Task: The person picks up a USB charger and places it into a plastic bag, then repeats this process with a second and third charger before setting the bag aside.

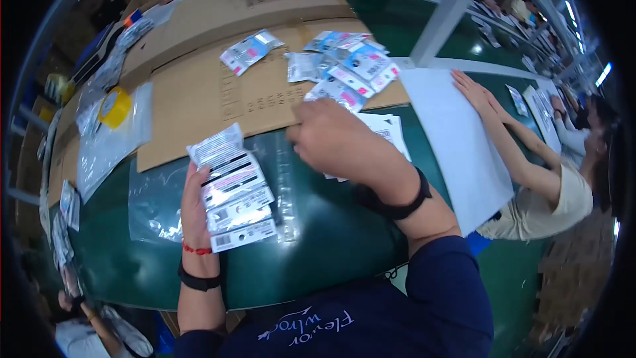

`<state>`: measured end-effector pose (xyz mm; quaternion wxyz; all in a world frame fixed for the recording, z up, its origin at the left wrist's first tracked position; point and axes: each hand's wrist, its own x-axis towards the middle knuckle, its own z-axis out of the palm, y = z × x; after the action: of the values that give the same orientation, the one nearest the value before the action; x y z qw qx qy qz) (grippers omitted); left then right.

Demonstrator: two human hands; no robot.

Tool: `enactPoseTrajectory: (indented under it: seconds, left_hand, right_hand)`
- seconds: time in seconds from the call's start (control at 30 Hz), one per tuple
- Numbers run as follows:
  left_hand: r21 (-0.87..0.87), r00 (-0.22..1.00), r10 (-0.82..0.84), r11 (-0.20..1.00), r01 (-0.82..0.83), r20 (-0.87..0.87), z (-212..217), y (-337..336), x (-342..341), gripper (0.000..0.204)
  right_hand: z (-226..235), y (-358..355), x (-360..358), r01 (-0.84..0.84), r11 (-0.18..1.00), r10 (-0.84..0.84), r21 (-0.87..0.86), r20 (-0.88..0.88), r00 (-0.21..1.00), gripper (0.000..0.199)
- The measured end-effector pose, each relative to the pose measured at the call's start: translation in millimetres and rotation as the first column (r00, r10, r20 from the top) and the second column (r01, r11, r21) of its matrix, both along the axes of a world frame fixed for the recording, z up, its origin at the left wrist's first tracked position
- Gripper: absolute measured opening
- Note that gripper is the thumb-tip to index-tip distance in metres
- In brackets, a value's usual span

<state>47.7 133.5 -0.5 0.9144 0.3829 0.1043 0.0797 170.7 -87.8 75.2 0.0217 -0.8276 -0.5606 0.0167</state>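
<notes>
My left hand (194, 205) grips a fanned stack of shiny printed packets (235, 189), white and silver with black and pink bands. My right hand (331, 136) is slightly blurred, its fingers curled together; whatever they hold, if anything, cannot be made out. Just beyond it lies a loose pile of blue, white and pink packets (368, 66) on a flat cardboard sheet (265, 99). One more packet (250, 52) rests apart, left of the pile. Partly covered by my right forearm are white printed sheets (387, 129).
Clear plastic bags (156, 205) lie on the green table (318, 258). A yellow tape roll (115, 107) sits at the left. A grey metal post (450, 16) rises at the right, near a white sheet (457, 152) under another person's hands (474, 93). Other people work around the table.
</notes>
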Motion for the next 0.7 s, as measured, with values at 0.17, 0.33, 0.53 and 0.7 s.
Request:
enactPoseTrajectory:
  seconds: [0.17, 0.33, 0.53, 0.7]
  left_hand:
    - [0.012, 0.997, 0.04, 0.999, -0.04, -0.065, 5.0, -4.4, -3.8, 0.035]
    - [0.041, 0.999, 0.008, 0.999, -0.006, -0.048, 14.3, -17.7, -3.1, 0.036]
    - [0.066, 0.999, -0.027, 0.997, 0.028, -0.02, 20.3, -20.0, -2.3, 0.042]
    - [0.137, 1.0, 0.026, 0.99, -0.027, 0.013, 15.1, -12.8, -6.0, 0.045]
  right_hand:
    - [-69.5, -1.5, 64.7, 0.22, 0.893, -0.314, 0.394, 0.193, 0.93, 0.022]
    - [-71.9, -10.9, 82.2, 0.283, 0.912, -0.346, 0.297, 0.185, 0.92, 0.023]
    - [-41.3, -14.5, 82.1, 0.22, 0.844, -0.314, 0.49, 0.118, 0.942, 0.024]
    - [-6.8, -2.6, 58.0, 0.165, 0.339, -0.157, 0.926, -0.117, 0.981, 0.027]
